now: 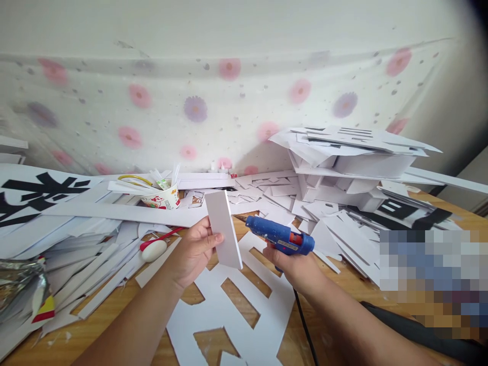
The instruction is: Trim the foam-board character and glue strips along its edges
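Between thumb and fingers, my left hand (198, 249) grips a narrow white foam board strip (223, 229), tilted upright above the table. My right hand (292, 262) is wrapped round the handle of a blue hot glue gun (280, 235). Its nozzle points left and sits at or very close to the strip's right edge; I cannot tell whether they touch. A black cord (305, 325) runs down from the gun. Below both hands lies a white board sheet (206, 325) with several rectangular cut-outs.
Behind my left hand stands a paper cup (162, 199) holding thin sticks. A red-handled white spoon (153, 250) lies near white offcuts (95, 269). Foil packaging (23, 290) is at far left. At right, a white board structure (343, 168) carries stacked sheets. A flowered plastic sheet (160, 112) covers the wall.
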Available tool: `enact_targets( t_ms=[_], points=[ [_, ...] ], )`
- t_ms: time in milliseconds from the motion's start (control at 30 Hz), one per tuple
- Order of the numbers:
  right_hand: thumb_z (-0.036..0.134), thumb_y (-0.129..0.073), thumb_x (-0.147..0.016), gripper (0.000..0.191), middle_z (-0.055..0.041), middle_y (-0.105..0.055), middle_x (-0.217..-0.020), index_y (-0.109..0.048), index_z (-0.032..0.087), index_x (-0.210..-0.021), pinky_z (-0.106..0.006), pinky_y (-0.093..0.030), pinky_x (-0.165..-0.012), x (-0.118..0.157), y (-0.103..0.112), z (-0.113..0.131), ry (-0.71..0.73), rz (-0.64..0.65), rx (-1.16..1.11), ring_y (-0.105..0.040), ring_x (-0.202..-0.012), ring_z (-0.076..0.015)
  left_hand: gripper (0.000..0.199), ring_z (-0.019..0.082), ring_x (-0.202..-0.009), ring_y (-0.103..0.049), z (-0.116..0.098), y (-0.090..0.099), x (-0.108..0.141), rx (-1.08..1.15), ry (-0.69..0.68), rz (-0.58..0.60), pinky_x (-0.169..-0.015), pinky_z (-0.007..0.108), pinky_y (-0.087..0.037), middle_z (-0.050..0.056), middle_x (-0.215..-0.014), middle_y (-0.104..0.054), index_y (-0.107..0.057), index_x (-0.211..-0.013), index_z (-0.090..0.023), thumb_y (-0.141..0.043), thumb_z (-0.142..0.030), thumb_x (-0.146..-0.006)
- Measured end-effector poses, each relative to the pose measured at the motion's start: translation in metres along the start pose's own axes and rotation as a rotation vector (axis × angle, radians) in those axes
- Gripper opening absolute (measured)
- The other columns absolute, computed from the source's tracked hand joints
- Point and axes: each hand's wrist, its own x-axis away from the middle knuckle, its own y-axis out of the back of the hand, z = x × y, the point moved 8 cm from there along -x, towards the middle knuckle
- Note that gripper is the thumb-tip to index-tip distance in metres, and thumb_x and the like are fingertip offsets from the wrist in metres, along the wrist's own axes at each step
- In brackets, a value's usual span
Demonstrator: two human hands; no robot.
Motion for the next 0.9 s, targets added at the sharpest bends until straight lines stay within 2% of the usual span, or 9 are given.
enact_targets(
  t_ms=[133,333,433,600,733,900],
  points=[
    [0.035,-0.069,-0.059,0.019,0.0008,-0.054,-0.057,-0.055,0.022,-0.058,-0.032,-0.04,-0.053,0.001,-0.001,-0.001,-0.065,0.015,0.017,-0.048,-0.056,-0.0163,0.034,0.018,-0.087,-0.059,0.001,0.001,-0.001,-0.01,-0.001,-0.004,-0.076,0.029,-0.048,0.004,-0.095,-0.067,-0.064,-0.103,-0.021,-0.076,-0.028,-0.073],
    [0.033,-0.064,-0.06,0.015,0.0017,-0.052,-0.061,-0.057,0.021,-0.065,-0.028,-0.039,-0.05,0.001,-0.005,0.002,-0.039,0.059,-0.077,-0.046,-0.057,-0.0134,0.038,0.02,-0.098,-0.059,0.001,0.005,-0.003,-0.004,-0.021,-0.029,-0.082,0.028,-0.047,0.005,-0.102,-0.068,-0.063,-0.11,-0.022,-0.075,-0.025,-0.074],
    [0.031,-0.063,-0.06,0.014,0.003,-0.048,-0.057,-0.054,0.02,-0.062,-0.025,-0.036,-0.047,0.002,-0.004,0.007,-0.02,0.062,-0.117,-0.044,-0.054,-0.0117,0.038,0.02,-0.099,-0.059,0.0,0.008,-0.004,-0.01,-0.037,-0.045,-0.084,0.027,-0.046,0.005,-0.105,-0.068,-0.063,-0.111,-0.021,-0.074,-0.024,-0.074],
    [0.027,-0.064,-0.057,0.014,0.006,-0.044,-0.051,-0.051,0.02,-0.061,-0.023,-0.031,-0.043,0.001,-0.008,0.014,-0.033,0.098,-0.312,-0.039,-0.046,-0.0089,0.04,0.021,-0.101,-0.059,0.001,0.011,-0.006,-0.008,-0.03,-0.051,-0.086,0.03,-0.046,0.007,-0.111,-0.067,-0.062,-0.114,-0.022,-0.073,-0.024,-0.076],
    [0.024,-0.066,-0.055,0.014,0.0058,-0.047,-0.05,-0.054,0.019,-0.058,-0.026,-0.039,-0.05,0.001,-0.018,0.016,-0.016,0.178,-0.55,-0.042,-0.046,-0.009,0.043,0.025,-0.109,-0.058,0.0,0.01,-0.006,-0.001,-0.019,-0.044,-0.087,0.033,-0.046,0.007,-0.113,-0.067,-0.061,-0.117,-0.022,-0.073,-0.024,-0.076],
    [0.023,-0.069,-0.056,0.011,0.0044,-0.053,-0.059,-0.06,0.018,-0.059,-0.029,-0.048,-0.063,0.001,-0.028,0.018,0.002,0.28,-0.764,-0.041,-0.046,-0.006,0.043,0.027,-0.115,-0.056,-0.002,0.012,-0.005,-0.014,-0.031,-0.087,-0.092,0.035,-0.045,0.007,-0.118,-0.066,-0.061,-0.116,-0.021,-0.073,-0.024,-0.075]
  ],
)
